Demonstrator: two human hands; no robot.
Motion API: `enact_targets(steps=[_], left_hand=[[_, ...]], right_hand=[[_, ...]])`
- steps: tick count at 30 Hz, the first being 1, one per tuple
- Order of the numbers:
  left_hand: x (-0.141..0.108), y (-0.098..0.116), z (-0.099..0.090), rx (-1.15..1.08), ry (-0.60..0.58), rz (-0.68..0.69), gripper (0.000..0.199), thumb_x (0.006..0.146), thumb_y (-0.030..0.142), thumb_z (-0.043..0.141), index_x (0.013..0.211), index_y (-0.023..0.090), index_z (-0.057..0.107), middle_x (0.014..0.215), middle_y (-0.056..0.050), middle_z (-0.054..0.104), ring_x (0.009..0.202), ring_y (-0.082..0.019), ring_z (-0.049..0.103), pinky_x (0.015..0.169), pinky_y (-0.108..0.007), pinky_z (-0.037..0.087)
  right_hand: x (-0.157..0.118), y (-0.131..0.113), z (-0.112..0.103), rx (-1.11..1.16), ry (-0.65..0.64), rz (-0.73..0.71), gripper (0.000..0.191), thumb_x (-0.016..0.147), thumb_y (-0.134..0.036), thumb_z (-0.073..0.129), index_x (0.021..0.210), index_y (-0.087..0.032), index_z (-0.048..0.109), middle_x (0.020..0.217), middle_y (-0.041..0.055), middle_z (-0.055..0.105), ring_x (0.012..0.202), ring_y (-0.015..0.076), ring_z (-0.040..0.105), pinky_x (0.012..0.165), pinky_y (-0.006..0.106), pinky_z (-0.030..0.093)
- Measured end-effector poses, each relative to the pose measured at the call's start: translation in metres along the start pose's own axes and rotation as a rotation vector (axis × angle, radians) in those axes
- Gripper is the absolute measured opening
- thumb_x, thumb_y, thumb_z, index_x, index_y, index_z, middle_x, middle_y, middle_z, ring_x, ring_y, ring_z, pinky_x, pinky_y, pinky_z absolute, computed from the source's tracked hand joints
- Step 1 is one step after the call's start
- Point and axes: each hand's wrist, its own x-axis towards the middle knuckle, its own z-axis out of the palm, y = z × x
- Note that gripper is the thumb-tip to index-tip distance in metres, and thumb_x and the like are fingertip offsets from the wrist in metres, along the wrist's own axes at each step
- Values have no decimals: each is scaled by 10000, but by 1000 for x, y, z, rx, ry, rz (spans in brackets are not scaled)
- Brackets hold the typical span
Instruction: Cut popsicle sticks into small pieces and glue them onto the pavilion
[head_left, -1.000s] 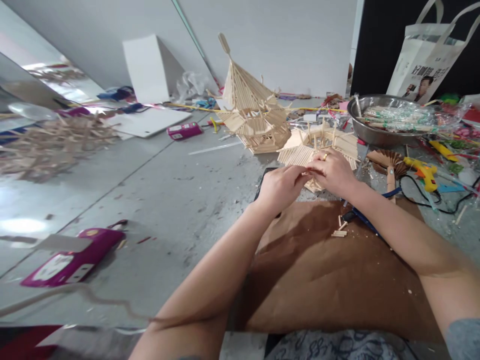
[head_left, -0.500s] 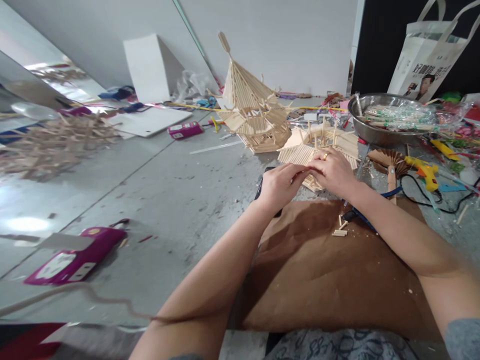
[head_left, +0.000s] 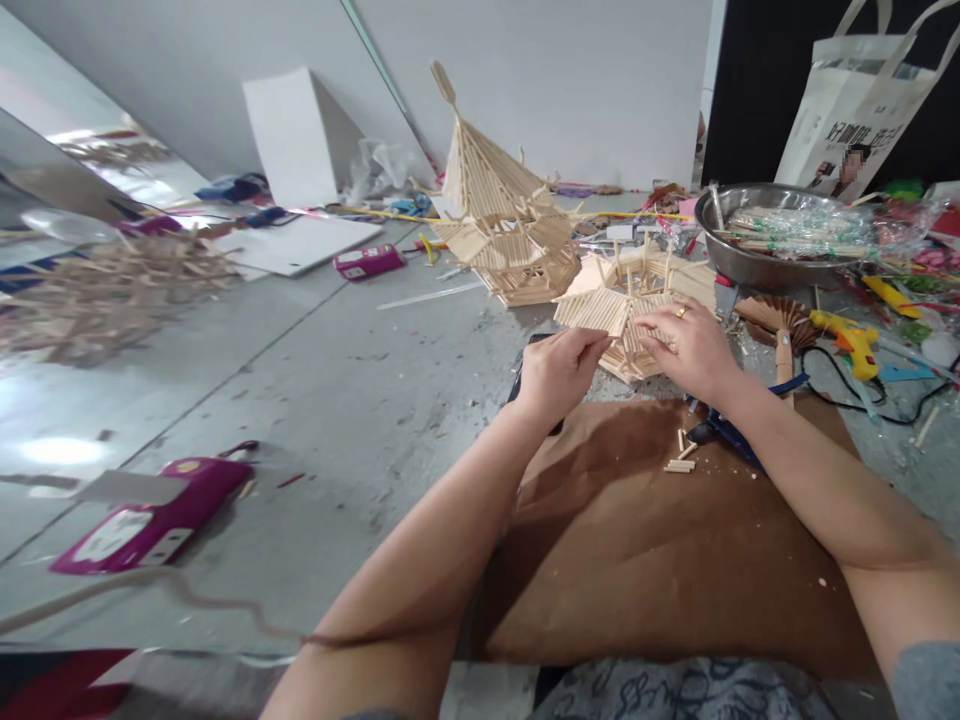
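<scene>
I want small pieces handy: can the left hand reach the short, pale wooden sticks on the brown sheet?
Probably yes: nothing covers the sticks, and the dark blue, long-handled tool lies to their right; the left hand is at the low, many-sided wooden model.

Stick tower point(head_left: 504, 240) behind-left of the stick model point(head_left: 592, 308), basin point(head_left: 765, 268) to the right, sticks point(head_left: 806, 242) apparently inside.

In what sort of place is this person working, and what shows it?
Probably a handicraft workspace: a low stick model stands beside a taller stick tower, and a yellow glue gun lies to the right.
</scene>
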Motion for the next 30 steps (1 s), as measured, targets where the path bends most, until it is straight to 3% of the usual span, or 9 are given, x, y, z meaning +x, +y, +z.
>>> enact_targets(steps=[4, 10, 16, 18, 21, 25, 30], left_hand=[[-2, 3, 1, -44, 3, 10, 198, 822, 281, 542, 737, 153, 667, 625, -26, 695, 558, -109, 639, 516, -177, 417], [-4, 8, 1, -104, -34, -208, 190, 814, 284, 529, 740, 162, 655, 609, -12, 676, 524, -92, 594, 513, -179, 411], [-7, 8, 4, -53, -23, -118, 230, 817, 306, 510, 718, 164, 661, 609, -41, 674, 566, -115, 614, 543, -200, 428], [-7, 9, 4, -92, -19, -155, 208, 800, 303, 531, 712, 164, 657, 613, -44, 674, 571, -116, 612, 554, -206, 435], [-2, 15, 1, -298, 14, -399, 158, 769, 293, 570, 699, 163, 628, 578, -16, 647, 522, -99, 586, 524, -204, 434], [8, 33, -6, -861, 47, -788, 228, 722, 349, 628, 633, 156, 547, 528, 21, 596, 399, -61, 501, 411, -184, 396], [9, 60, -9, -1272, -110, -1018, 310, 607, 369, 732, 595, 148, 515, 506, 42, 574, 358, -41, 464, 366, -167, 364]], right_hand=[[-2, -3, -4, 7, 0, 7, 239, 835, -238, 475, 950, -183, 677, 944, 54, 679, 959, 221, 539, 892, 361, 388], [-3, -5, -13, 15, -9, -2, 229, 848, -241, 462, 889, -185, 680, 923, 56, 688, 939, 212, 551, 879, 363, 387], [-5, -5, -16, 12, -48, -4, 217, 848, -234, 464, 870, -183, 674, 914, 63, 688, 911, 208, 559, 857, 366, 390], [-6, -5, -18, 12, -50, -11, 209, 845, -227, 468, 857, -192, 673, 908, 57, 687, 909, 206, 559, 857, 364, 392], [-7, -6, -20, 31, -37, -15, 199, 839, -219, 475, 841, -193, 673, 890, 58, 685, 901, 204, 565, 849, 364, 400], [-13, -9, -26, 170, -36, 79, 196, 821, -236, 505, 908, -172, 669, 868, 62, 688, 832, 183, 593, 782, 337, 439], [-24, -19, -33, 422, -63, 242, 222, 793, -273, 540, 967, -188, 649, 822, 26, 689, 739, 137, 609, 680, 276, 466]])
